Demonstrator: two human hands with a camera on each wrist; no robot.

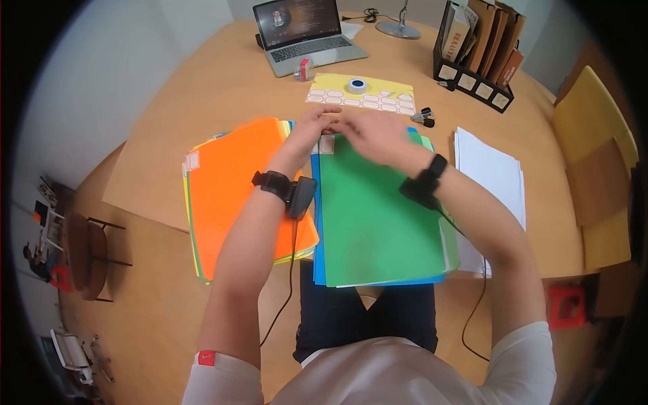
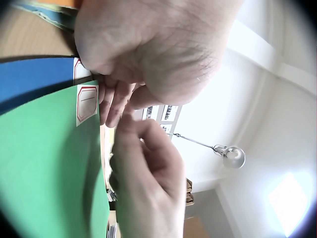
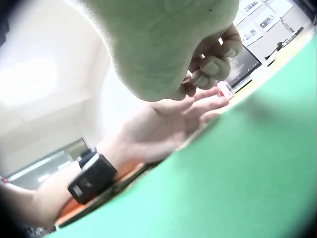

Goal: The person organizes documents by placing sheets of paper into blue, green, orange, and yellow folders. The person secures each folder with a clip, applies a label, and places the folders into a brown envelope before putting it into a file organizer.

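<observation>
A green folder with a red-bordered white label at its top left corner lies over blue folders. To its left is a stack topped by an orange folder, also with a label. My left hand is at the green folder's upper left corner, its fingers extended beside the label. Meeting it there, my right hand has curled fingers, thumb drawn in near the left fingertips. I cannot tell whether anything is between the right fingertips.
Beyond the hands lies a yellow sheet of labels with a white tape roll on it. Black clips sit nearby. White papers lie at right. A laptop, lamp and file holder stand at the back.
</observation>
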